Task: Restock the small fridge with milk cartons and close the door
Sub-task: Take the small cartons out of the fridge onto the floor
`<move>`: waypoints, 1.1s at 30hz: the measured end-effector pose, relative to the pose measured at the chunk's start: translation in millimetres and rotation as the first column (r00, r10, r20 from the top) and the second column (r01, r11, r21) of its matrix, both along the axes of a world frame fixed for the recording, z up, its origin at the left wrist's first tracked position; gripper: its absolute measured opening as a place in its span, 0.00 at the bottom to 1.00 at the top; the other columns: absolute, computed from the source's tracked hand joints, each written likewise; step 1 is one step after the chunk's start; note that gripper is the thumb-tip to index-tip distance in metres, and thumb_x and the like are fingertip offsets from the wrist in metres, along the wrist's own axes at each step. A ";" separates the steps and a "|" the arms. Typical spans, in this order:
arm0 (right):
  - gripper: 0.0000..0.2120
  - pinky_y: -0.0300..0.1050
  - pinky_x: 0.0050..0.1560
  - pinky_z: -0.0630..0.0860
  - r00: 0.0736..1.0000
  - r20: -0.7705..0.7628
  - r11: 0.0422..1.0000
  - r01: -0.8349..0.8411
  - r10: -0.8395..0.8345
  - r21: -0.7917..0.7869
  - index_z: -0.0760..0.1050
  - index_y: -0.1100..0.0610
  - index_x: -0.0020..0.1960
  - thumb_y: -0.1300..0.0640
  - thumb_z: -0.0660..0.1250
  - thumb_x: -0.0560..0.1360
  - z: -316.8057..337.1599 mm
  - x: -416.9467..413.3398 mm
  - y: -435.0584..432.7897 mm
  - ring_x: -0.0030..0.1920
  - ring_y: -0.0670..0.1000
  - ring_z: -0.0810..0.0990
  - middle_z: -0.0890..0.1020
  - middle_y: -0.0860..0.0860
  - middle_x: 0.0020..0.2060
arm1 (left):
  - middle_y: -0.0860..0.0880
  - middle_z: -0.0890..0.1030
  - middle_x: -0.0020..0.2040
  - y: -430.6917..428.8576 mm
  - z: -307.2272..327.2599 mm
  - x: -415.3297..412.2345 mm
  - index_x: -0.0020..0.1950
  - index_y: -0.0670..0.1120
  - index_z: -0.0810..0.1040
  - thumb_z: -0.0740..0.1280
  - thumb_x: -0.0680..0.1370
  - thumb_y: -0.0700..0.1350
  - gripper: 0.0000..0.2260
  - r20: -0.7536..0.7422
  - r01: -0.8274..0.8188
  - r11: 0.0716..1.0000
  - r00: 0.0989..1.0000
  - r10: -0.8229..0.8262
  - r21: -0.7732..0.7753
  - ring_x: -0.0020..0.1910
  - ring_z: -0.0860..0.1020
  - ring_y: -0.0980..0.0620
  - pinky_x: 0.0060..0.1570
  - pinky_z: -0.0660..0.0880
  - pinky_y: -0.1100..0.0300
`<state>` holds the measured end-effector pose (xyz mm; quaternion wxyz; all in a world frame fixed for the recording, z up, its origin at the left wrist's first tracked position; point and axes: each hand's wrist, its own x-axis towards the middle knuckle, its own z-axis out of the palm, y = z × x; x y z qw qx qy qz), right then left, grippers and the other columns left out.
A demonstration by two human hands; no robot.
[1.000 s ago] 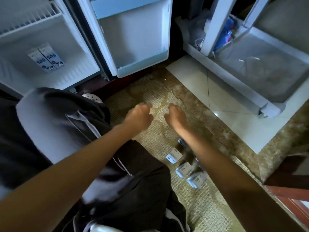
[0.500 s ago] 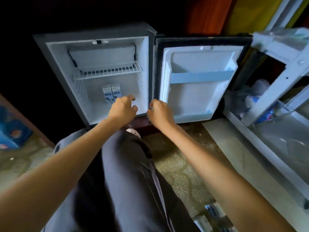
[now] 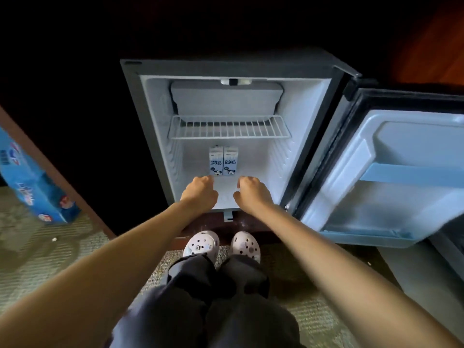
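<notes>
With your left hand [image 3: 199,190] and right hand [image 3: 252,193] curled, holding nothing visible, near the two milk cartons [image 3: 223,161], nudge both squarely back inside the fridge [image 3: 311,126].

Looking like a hotel room or home: small fridge [image 3: 233,136] sitting in dark wood cabinet, woven carpet [image 3: 50,262] covering floor, person wearing clogs [image 3: 200,243].

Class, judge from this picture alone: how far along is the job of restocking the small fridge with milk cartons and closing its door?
Done: two milk cartons stand side by side on the fridge floor. In hand: the left hand and right hand hover curled at the fridge's front edge; neither visibly holds a carton. Left: the wire shelf is bare, and the door hangs wide open, so closing remains.
</notes>
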<state>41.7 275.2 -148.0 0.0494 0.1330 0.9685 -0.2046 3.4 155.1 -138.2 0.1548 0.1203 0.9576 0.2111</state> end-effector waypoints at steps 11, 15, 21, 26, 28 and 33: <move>0.30 0.52 0.64 0.68 1.000 -0.029 1.000 -0.010 0.009 -0.025 0.52 0.64 0.73 0.67 0.61 0.74 -91.1 -122.1 38.0 0.72 0.61 0.59 0.59 0.61 0.72 | 0.41 0.66 0.66 29.4 -82.7 -128.4 0.69 0.38 0.60 0.61 0.76 0.35 0.22 0.025 0.124 0.989 0.992 -0.122 -0.076 0.64 0.69 0.41 0.61 0.72 0.48; 0.37 0.53 0.70 0.63 0.999 -0.021 0.999 -0.039 0.039 0.016 0.41 0.58 0.76 0.68 0.58 0.75 -103.7 -153.1 41.6 0.77 0.56 0.42 0.42 0.52 0.77 | 0.42 0.57 0.73 45.6 -100.8 -155.5 0.74 0.39 0.52 0.62 0.75 0.36 0.30 -0.054 0.209 0.970 0.975 -0.217 -0.121 0.72 0.59 0.44 0.70 0.65 0.49; 0.36 0.59 0.74 0.53 0.980 -0.031 0.945 -0.182 0.198 0.273 0.38 0.61 0.76 0.64 0.58 0.77 -126.1 -177.4 53.9 0.77 0.56 0.40 0.41 0.55 0.77 | 0.41 0.46 0.77 54.6 -112.5 -185.2 0.76 0.38 0.43 0.63 0.77 0.38 0.35 -0.159 0.240 0.931 0.944 -0.290 -0.276 0.77 0.46 0.44 0.72 0.60 0.46; 0.36 0.60 0.73 0.57 0.962 -0.194 0.956 -0.137 0.191 0.259 0.44 0.63 0.76 0.72 0.56 0.73 -147.3 -170.2 54.0 0.77 0.57 0.44 0.46 0.58 0.77 | 0.40 0.44 0.77 55.8 -138.4 -182.6 0.76 0.36 0.41 0.60 0.77 0.35 0.34 -0.283 0.196 0.898 0.903 -0.322 -0.395 0.77 0.44 0.43 0.75 0.55 0.51; 0.34 0.64 0.68 0.65 0.925 -0.314 0.954 -0.131 0.215 0.269 0.55 0.66 0.74 0.76 0.56 0.68 -157.1 -164.3 53.6 0.75 0.62 0.56 0.58 0.62 0.74 | 0.38 0.47 0.77 54.0 -144.6 -172.7 0.75 0.35 0.42 0.59 0.78 0.34 0.33 -0.327 0.157 0.883 0.889 -0.321 -0.442 0.77 0.47 0.42 0.75 0.52 0.52; 0.25 0.59 0.60 0.74 0.807 -0.537 0.943 -0.073 0.247 0.325 0.69 0.65 0.62 0.70 0.54 0.66 -172.4 -150.7 58.0 0.62 0.61 0.74 0.77 0.61 0.58 | 0.38 0.80 0.52 42.2 -153.9 -163.1 0.57 0.36 0.70 0.75 0.56 0.31 0.31 -0.658 0.058 0.934 0.694 -0.292 -0.353 0.59 0.78 0.40 0.60 0.71 0.40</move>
